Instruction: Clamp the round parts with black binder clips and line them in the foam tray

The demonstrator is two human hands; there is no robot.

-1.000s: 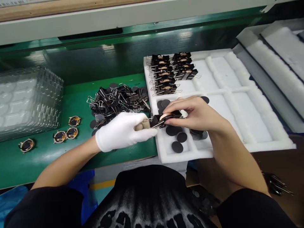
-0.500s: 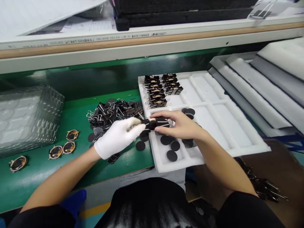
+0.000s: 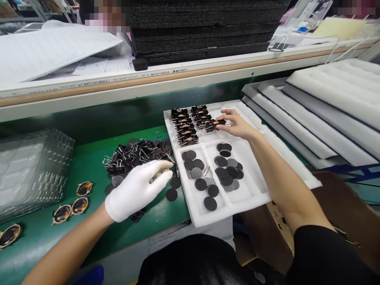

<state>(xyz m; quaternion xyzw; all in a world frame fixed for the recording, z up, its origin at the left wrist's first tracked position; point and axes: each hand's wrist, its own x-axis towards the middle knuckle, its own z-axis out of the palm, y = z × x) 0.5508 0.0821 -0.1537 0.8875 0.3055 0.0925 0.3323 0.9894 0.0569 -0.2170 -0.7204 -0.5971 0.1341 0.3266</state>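
My left hand (image 3: 139, 186), in a white glove, is over the green table beside a pile of black binder clips (image 3: 133, 156). Its thumb and fingers are apart, with nothing seen between them. My bare right hand (image 3: 236, 124) reaches over a white foam tray (image 3: 255, 194). Its thumb and fingers close around the right end of a gold-rimmed sunglasses frame (image 3: 215, 124) with black clips on it, at the front of the second row. Left of that frame, a row of similar clipped frames (image 3: 185, 132) fills one compartment side. Black discs (image 3: 225, 174) lie loose in the tray's near compartments.
Several gold sunglasses (image 3: 79, 206) lie on the table at left, near a stack of clear plastic trays (image 3: 32, 166). More white foam trays (image 3: 320, 118) lean at right. A shelf edge (image 3: 148, 81) runs across the back, carrying a black foam stack (image 3: 204, 31).
My right hand has moved up and right, from beside the left hand to the tray's second row, with the clipped frame. My left hand has parted from it and opened. The view has tilted up.
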